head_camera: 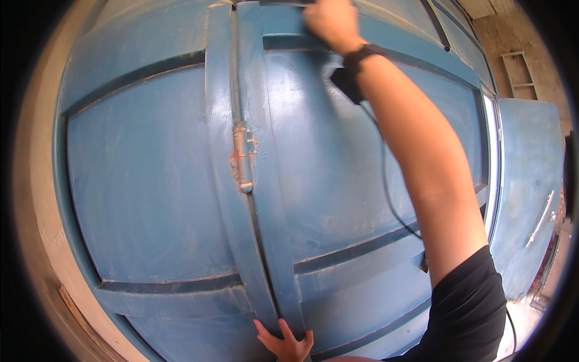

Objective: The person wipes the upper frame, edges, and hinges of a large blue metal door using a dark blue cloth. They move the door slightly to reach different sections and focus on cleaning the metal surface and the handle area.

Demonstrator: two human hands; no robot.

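Note:
A blue painted panelled door point(154, 181) fills most of the view, with a weathered hinge point(243, 158) on the seam between two leaves. My left hand point(287, 341) rests with spread fingers on the door at the bottom centre, across the lower part of that seam. At the top, my right hand point(332, 20) is raised in front of the door's upper rail, fingers curled and blurred. Something dark shows beside its fingers, but whether the hand holds it cannot be told. A black strap with a small black box point(347, 85) and a cable is on my right wrist.
A tan wall edge point(40, 181) runs down the left side. At the right, an open blue door leaf point(524, 194) bears a metal pull handle point(540, 219). Behind it, a pale metal frame point(520, 74) stands against a brown wall. A thin cable hangs beside my right arm.

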